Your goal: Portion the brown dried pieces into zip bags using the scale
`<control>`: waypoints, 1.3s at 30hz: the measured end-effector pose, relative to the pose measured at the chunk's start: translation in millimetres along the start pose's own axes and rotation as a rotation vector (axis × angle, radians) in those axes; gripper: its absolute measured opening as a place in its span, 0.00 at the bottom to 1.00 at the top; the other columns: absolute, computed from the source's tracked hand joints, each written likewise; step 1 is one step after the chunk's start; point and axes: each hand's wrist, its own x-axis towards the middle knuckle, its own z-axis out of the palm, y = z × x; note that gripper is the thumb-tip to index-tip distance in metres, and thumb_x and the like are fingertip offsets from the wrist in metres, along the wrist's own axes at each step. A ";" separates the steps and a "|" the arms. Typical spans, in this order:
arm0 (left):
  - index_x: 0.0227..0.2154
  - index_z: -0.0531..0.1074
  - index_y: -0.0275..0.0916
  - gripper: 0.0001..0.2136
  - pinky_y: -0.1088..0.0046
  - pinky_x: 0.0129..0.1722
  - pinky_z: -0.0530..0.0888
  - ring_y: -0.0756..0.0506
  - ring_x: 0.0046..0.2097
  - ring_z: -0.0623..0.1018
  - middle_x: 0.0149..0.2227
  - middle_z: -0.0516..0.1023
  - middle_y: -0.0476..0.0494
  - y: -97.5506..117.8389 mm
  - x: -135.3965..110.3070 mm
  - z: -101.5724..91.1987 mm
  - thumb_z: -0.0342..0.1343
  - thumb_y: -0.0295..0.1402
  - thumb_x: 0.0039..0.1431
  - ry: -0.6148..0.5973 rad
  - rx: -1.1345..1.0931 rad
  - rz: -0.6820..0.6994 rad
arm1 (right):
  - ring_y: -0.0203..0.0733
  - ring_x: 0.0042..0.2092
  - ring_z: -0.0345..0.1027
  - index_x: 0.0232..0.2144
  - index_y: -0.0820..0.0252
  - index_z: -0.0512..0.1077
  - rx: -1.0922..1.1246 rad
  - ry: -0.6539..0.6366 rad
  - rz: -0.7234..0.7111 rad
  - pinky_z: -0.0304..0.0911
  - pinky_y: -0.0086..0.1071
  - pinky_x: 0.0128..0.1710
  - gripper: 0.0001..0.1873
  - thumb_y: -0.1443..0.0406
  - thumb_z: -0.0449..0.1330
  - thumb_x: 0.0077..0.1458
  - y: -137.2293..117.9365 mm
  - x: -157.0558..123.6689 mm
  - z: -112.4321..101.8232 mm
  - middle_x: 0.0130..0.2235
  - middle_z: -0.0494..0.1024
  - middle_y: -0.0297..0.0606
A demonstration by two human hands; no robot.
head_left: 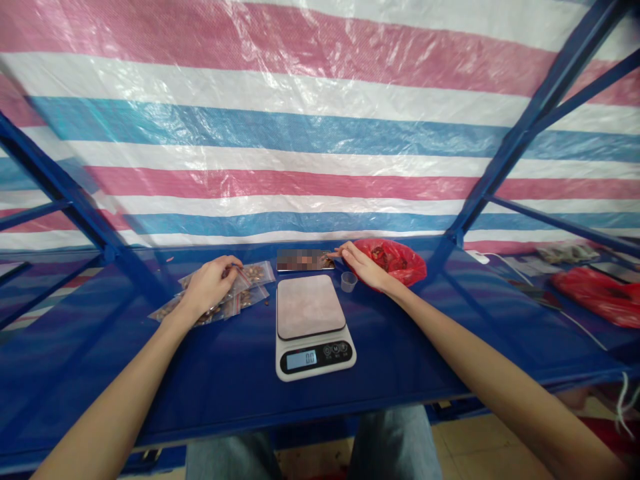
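My left hand (213,283) lies over a pile of small clear zip bags (255,297) holding brown, bead-like pieces, its fingers curled at the edge of one bag. My right hand (363,263) reaches to the back with fingers stretched out, the tips at the right end of a phone (305,260) lying flat, its screen partly blurred. Just below that hand stands a small clear cup (349,282). Between my forearms sits a white kitchen scale (311,310) with a bare platform; its display reads 0.0.
A red plastic bag (407,263) with dark contents lies open behind my right wrist. One loose brown piece (267,303) is near the zip bags. Blue metal posts (520,140) rise at both sides before a striped tarp (300,127). More red plastic (600,293) and a white cable lie right.
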 end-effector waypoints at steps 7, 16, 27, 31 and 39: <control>0.44 0.79 0.42 0.18 0.69 0.36 0.70 0.41 0.35 0.80 0.35 0.84 0.44 -0.9 -0.1 0.7 0.46 0.39 0.63 -0.006 -0.004 -0.011 | 0.52 0.55 0.71 0.45 0.52 0.67 -0.007 -0.031 0.019 0.65 0.48 0.61 0.27 0.38 0.46 0.68 -6.2 1.4 -1.9 0.50 0.77 0.42; 0.44 0.79 0.43 0.17 0.68 0.39 0.71 0.40 0.38 0.82 0.38 0.85 0.44 0.1 -0.4 0.4 0.46 0.39 0.63 -0.021 -0.011 -0.028 | 0.50 0.52 0.73 0.44 0.52 0.67 -0.025 -0.106 0.000 0.67 0.45 0.58 0.27 0.39 0.44 0.70 -11.9 8.2 4.6 0.48 0.79 0.41; 0.44 0.79 0.43 0.17 0.68 0.38 0.70 0.40 0.36 0.80 0.35 0.83 0.45 -2.2 0.2 2.6 0.46 0.40 0.62 -0.013 -0.019 -0.026 | 0.49 0.49 0.71 0.40 0.52 0.65 -0.017 -0.021 0.005 0.66 0.44 0.58 0.25 0.40 0.44 0.70 -2.7 4.4 -2.1 0.45 0.76 0.40; 0.45 0.79 0.42 0.17 0.68 0.36 0.69 0.41 0.34 0.79 0.32 0.81 0.45 -0.6 -0.6 1.6 0.46 0.39 0.63 -0.006 -0.018 -0.038 | 0.51 0.52 0.72 0.39 0.51 0.65 0.008 -0.012 -0.003 0.64 0.46 0.62 0.23 0.42 0.45 0.71 -5.6 5.1 -2.7 0.48 0.78 0.42; 0.50 0.78 0.40 0.19 0.66 0.43 0.73 0.39 0.41 0.81 0.42 0.84 0.41 -3.9 -1.4 2.7 0.45 0.35 0.63 0.099 -0.066 0.020 | 0.49 0.39 0.77 0.37 0.53 0.67 0.022 0.332 -0.031 0.72 0.44 0.48 0.16 0.48 0.56 0.66 -1.4 1.5 -62.3 0.35 0.82 0.39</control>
